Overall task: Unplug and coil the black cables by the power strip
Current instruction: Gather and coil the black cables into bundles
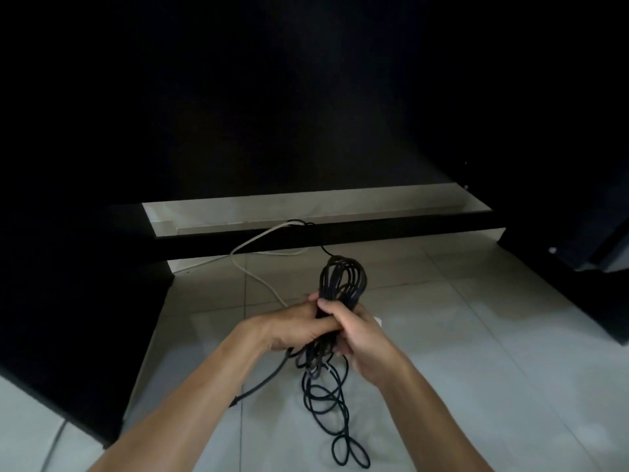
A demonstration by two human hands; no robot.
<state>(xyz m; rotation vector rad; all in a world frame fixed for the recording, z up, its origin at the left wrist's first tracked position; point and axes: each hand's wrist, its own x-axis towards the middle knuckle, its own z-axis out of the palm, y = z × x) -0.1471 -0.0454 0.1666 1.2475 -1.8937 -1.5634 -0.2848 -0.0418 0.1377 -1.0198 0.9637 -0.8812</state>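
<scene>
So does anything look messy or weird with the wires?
A bit messy, yes. The left hand and right hand grip a neat bundle of black cable, but below them the rest hangs in loose, tangled loops on the tiled floor. A white cable also snakes across the floor.

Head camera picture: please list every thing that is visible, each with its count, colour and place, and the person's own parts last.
cable bundle: one, black, gripped in both hands at centre, loops sticking up above them
loose cable loops: several, black, hanging below the hands onto the floor
thick cable: one, black, running from under the left hand down to the left
white cable: one, white, on the floor, running back over the black bar
black bar: one, black, across the floor behind the cables
floor: light tiles, below everything
left hand: one, grips the bundle
right hand: one, grips the bundle
</scene>
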